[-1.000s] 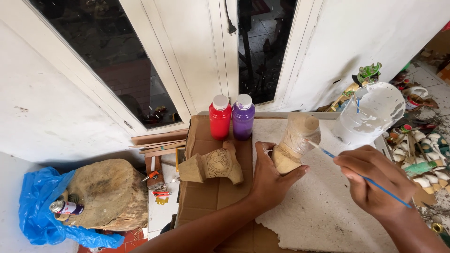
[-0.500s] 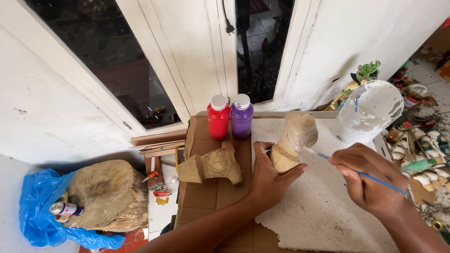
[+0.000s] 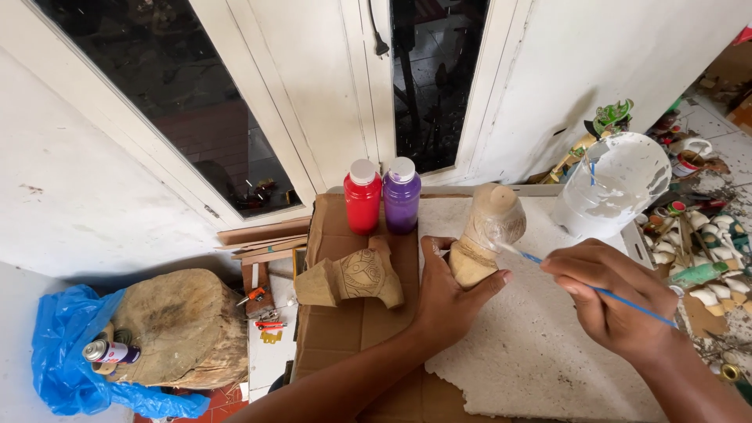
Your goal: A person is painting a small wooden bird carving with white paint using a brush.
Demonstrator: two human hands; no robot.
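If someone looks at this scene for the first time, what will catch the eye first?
Probably the red bottle and purple bottle, standing side by side on cardboard by the window. Just right of them, the left hand grips a pale wooden carving while the right hand holds a blue brush to it. At far left, a blue bag lies beside a stump.

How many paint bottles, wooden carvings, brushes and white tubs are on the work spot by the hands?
Paint bottles: 2, a red bottle and a purple bottle
Wooden carvings: 2, the held carving and the lying carving
Brushes: 1, the blue brush
White tubs: 1, the white tub
Total: 6
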